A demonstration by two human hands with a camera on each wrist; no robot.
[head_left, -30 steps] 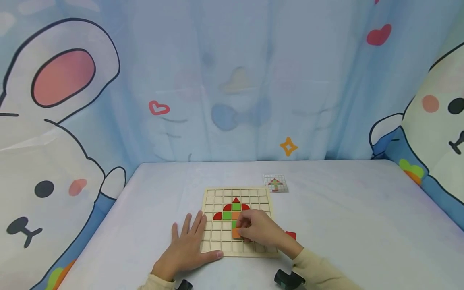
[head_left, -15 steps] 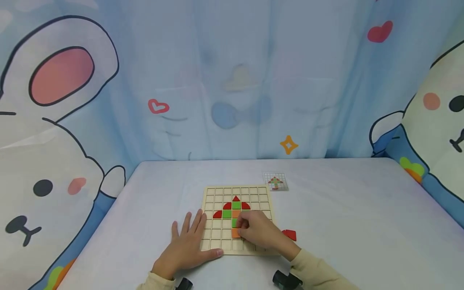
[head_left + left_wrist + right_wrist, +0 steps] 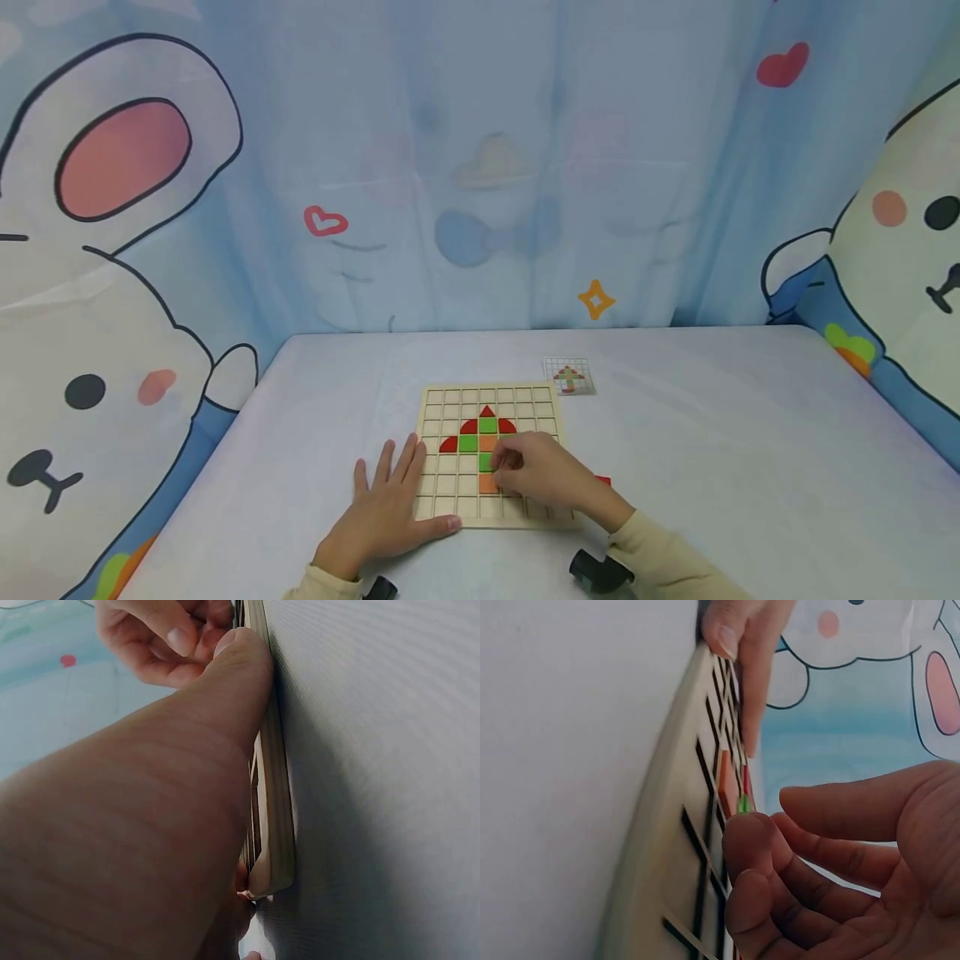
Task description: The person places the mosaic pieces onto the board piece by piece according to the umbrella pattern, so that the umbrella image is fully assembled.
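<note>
A wooden grid board (image 3: 446, 506) lies flat on the table, with red, green and orange tiles set in its cells in a tree-like shape. My left hand (image 3: 386, 512) rests flat with spread fingers at the board's left edge, thumb along its near edge. My right hand (image 3: 543, 471) is over the board's right half, fingers curled, fingertips right beside the lower orange tile (image 3: 487, 484) and a green tile (image 3: 484, 461). In the right wrist view its fingertips are low at the board near that orange tile; I cannot tell whether they hold a piece. The hand hides several cells.
A small pattern card (image 3: 556, 389) showing a similar coloured shape lies behind the board's far right corner. A red piece (image 3: 603, 481) lies right of the board, partly hidden by my right wrist. A printed curtain (image 3: 375, 150) hangs behind the white table (image 3: 750, 458).
My right forearm has shifted slightly right and covers more of the red piece than half a second ago. The fingertips stay by the lower orange tile. My left hand keeps still.
</note>
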